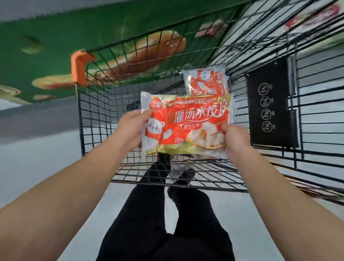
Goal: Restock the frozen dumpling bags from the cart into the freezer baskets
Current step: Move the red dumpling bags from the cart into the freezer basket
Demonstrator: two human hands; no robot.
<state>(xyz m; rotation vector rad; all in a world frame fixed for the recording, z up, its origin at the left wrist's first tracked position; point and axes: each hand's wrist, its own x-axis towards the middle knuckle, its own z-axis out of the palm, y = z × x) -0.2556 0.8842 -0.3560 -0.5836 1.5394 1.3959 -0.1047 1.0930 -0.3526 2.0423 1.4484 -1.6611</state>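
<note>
Here, the pick-up step: left hand (pixel 132 127) and right hand (pixel 237 142) grip opposite ends of one bag (pixel 187 127), held above the cart (pixel 102 100). A second bag (pixel 206 81) remains inside. Next, carrying to a freezer basket, none identifiable here.

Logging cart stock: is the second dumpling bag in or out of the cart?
In. The second dumpling bag lies inside the cart, beyond the bag both hands hold.
</note>
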